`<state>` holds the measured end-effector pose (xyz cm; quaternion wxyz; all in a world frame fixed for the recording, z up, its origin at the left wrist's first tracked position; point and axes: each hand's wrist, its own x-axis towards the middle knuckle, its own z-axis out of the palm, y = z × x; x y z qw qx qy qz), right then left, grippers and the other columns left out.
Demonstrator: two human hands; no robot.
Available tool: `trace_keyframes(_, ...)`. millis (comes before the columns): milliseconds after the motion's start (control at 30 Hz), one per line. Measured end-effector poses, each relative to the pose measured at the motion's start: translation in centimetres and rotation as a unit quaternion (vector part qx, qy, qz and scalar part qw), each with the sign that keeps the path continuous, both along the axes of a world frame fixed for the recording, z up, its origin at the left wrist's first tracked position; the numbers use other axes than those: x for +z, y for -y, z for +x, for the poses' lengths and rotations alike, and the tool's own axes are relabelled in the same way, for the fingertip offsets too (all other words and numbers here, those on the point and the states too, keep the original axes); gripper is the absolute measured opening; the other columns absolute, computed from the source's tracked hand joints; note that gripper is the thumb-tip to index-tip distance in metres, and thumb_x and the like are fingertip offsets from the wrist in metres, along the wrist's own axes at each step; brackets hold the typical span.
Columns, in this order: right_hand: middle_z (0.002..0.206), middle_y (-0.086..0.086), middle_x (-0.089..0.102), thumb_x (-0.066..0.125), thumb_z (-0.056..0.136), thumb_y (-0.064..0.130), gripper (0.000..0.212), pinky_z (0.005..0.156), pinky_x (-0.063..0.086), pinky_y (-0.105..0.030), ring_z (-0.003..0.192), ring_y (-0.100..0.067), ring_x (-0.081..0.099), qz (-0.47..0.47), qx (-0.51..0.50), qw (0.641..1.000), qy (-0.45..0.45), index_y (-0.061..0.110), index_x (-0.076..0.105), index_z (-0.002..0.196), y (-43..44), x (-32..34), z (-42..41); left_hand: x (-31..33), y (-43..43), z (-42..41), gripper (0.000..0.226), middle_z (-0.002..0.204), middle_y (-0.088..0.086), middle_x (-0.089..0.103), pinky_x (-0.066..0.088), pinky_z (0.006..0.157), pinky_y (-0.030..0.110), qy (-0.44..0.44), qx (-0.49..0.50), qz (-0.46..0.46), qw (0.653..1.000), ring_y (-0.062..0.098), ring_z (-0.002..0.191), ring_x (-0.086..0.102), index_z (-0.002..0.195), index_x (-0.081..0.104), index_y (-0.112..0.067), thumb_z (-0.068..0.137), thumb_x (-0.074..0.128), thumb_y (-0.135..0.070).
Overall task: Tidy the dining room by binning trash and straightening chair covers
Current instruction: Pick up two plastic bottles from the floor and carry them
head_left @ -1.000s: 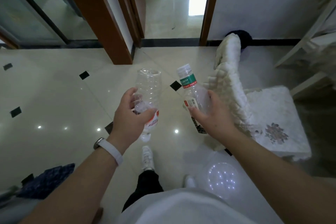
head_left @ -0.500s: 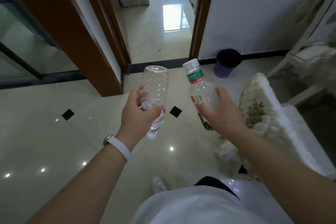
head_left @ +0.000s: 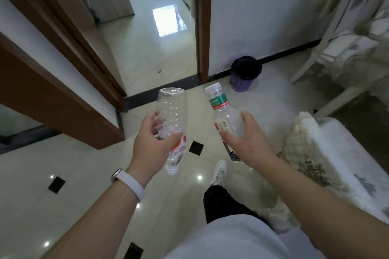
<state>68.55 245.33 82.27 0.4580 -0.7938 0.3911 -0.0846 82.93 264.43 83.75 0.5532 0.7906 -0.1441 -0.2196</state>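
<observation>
On the floor [head_left: 84,174] against the white wall [head_left: 263,6]: small purple perforated plastic bin [head_left: 242,84] with black liner, contents hidden. Gripped upside down in the left hand [head_left: 149,149], fingers curled round it: clear ribbed plastic bottle [head_left: 171,109], red-and-white label, seemingly empty. Gripped cap-up in the right hand [head_left: 248,143]: clear white-capped plastic bottle [head_left: 226,115], green-and-red label. Both well apart from the bin.

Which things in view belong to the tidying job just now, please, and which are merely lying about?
Part of the job: upturned clear bottle, gripped by the left hand; capped green-label bottle, gripped by the right hand; purple bin by the wall; covered chair at right.
Just there: white wristband; brown door frame; black floor tile.
</observation>
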Motion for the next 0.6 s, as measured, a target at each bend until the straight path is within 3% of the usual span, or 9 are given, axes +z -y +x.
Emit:
trace_keyframes(100,0.104,0.008,0.056,0.072,0.083,0.046,0.048,0.060,0.045,-0.022,0.084,-0.006,0.058,0.031,0.012,0.999,0.011,0.035,0.039,0.116,4.1,-0.8,4.8,0.4,4.2,4.2,0.071,0.123,-0.012,0.062,0.057,0.074,0.018,0.023,-0.008,0.023,0.999,0.002,0.102,0.065,0.137,0.048,-0.030,0.077,0.083,-0.019)
trace_keyframes(233,0.109,0.006,0.056,0.074,0.081,0.045,0.054,0.066,0.047,-0.029,0.091,-0.013,0.058,0.037,0.001,0.999,0.024,0.029,0.043,0.122,10.9,-0.4,10.1,1.8,10.9,9.5,0.062,0.113,-0.015,0.064,0.055,0.074,0.018,0.047,-0.027,0.050,0.997,0.000,0.096,0.066,0.129,0.051,-0.032,0.078,0.082,-0.015)
trace_keyframes(400,0.110,0.007,0.057,0.075,0.081,0.043,0.052,0.074,0.044,-0.031,0.093,-0.014,0.057,0.026,-0.053,0.997,0.043,0.030,0.046,0.122,20.8,0.9,12.7,2.7,20.8,14.4,0.069,0.123,-0.012,0.062,0.055,0.092,0.036,0.063,-0.060,0.060,0.994,0.003,0.103,0.065,0.130,0.047,-0.037,0.075,0.085,-0.021)
trace_keyframes(500,0.109,0.007,0.058,0.073,0.082,0.046,0.051,0.073,0.053,-0.034,0.094,-0.014,0.059,0.033,-0.095,0.994,0.044,0.036,0.043,0.122,25.0,0.9,12.6,3.3,26.1,15.2,0.069,0.118,-0.015,0.062,0.053,0.090,0.028,0.073,-0.110,0.059,0.989,-0.003,0.099,0.064,0.131,0.046,-0.037,0.077,0.083,-0.016)
trace_keyframes(600,0.104,0.011,0.057,0.072,0.083,0.048,0.044,0.064,0.052,-0.028,0.088,-0.005,0.058,0.035,-0.129,0.990,0.046,0.042,0.040,0.113,27.8,1.0,12.3,3.1,30.6,16.8,0.066,0.106,-0.024,0.064,0.053,0.083,0.023,0.074,-0.156,0.063,0.983,-0.009,0.091,0.065,0.122,0.046,-0.045,0.077,0.083,-0.015)
